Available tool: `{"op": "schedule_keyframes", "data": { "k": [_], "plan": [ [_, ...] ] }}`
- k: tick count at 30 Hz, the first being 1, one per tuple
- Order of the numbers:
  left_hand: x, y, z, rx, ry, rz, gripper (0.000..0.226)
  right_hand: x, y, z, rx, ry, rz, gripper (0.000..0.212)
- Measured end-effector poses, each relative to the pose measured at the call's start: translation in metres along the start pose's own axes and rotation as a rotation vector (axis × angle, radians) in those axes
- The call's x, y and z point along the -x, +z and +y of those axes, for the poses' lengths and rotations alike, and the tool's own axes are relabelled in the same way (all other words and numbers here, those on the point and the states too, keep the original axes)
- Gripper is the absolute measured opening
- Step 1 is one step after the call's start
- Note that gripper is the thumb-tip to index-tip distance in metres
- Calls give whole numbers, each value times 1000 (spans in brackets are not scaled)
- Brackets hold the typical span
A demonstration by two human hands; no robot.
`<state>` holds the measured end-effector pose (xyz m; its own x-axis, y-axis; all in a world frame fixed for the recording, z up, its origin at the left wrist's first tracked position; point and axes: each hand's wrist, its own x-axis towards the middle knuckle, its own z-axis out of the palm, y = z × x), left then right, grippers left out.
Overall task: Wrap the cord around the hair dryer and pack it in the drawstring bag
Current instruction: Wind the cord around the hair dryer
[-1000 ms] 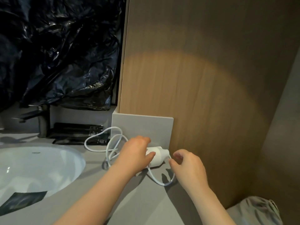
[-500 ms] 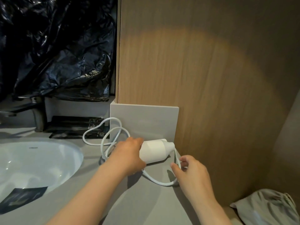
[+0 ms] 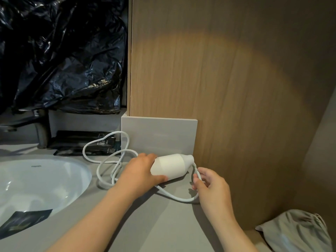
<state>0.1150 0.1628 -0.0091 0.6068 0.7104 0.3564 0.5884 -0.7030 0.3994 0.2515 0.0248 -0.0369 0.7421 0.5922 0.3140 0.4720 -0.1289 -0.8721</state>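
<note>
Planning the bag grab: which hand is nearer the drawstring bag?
Right. The right hand pinches the cord, up-left of the drawstring bag; the left hand grips the hair dryer, farther left.

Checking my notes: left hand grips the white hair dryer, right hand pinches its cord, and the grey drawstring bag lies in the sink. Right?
No. The head view shows the drawstring bag on the counter at far right, not in the sink.
</note>
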Motion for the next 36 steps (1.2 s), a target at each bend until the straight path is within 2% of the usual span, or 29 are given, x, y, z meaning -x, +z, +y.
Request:
{"op": "schedule_keyframes", "data": {
  "k": [4, 12, 16, 20, 22, 24, 26, 29, 32, 34, 36],
  "plan": [
    [-1, -2, -5, 239, -26, 77, 46, 0, -5, -5, -182, -10, 11, 22],
    [5, -24, 8, 778, -60, 275, 28, -2, -8, -14, -388, -84, 5, 22],
    [13, -31, 20, 986, -48, 211, 38, -4, -8, -24, -465, -96, -28, 24],
    [18, -31, 30, 1189, -42, 114, 41, -13, -6, -41, -488, -81, -157, 37],
    [17, -32, 32, 1288, -77, 88, 36, -19, -4, -47, -497, -80, -208, 42],
    [17, -33, 31, 1374, -134, 81, 27, -23, -2, -52, -542, -60, -251, 37],
    [16, -30, 28, 1379, -161, 67, 32, -22, 0, -53, -610, -43, -314, 31],
    [16, -26, 26, 1331, -146, 42, 46, -20, -1, -49, -631, -64, -338, 36],
    [21, -22, 31, 1041, -43, 118, 45, -19, -1, -45, -652, -106, -320, 34],
    [30, -22, 39, 827, 8, 186, 46, -18, 0, -45, -656, -112, -321, 44],
    [35, -18, 43, 810, 25, 212, 54, -17, -1, -44, -654, -108, -316, 52]
  ]
}}
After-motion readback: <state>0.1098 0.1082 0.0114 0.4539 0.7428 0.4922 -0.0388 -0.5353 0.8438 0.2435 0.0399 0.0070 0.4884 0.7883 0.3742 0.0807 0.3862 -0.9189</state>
